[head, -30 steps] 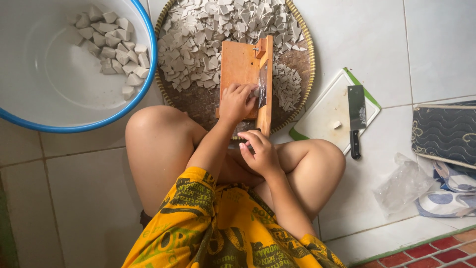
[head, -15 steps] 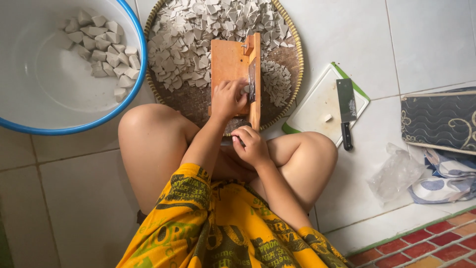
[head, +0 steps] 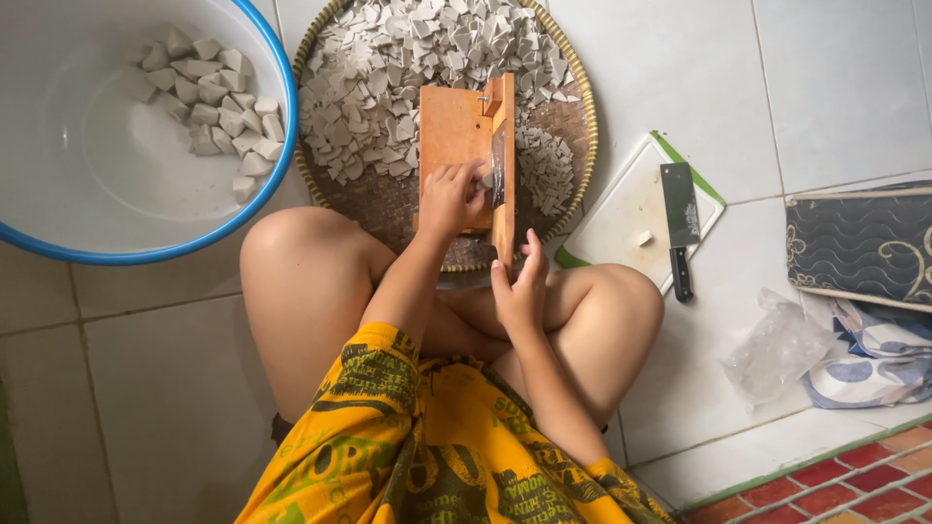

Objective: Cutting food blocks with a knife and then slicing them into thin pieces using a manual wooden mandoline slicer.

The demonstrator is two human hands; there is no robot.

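While the wooden slicer board [head: 456, 136] lies on the woven tray [head: 388, 199] in front of my crossed legs, my left hand [head: 449, 199] presses a pale chunk [head: 479, 171] against the upright blade [head: 499, 163], fingers curled around it. My right hand [head: 519, 286] steadies the board's near end with fingers loosely spread; whether it clasps the edge I cannot tell. Pale slices [head: 408, 58] cover the tray. Left stands a blue-rimmed basin [head: 277, 146] of chunks [head: 218, 102]; right, a cleaver [head: 679, 218] on a white cutting board [head: 621, 223].
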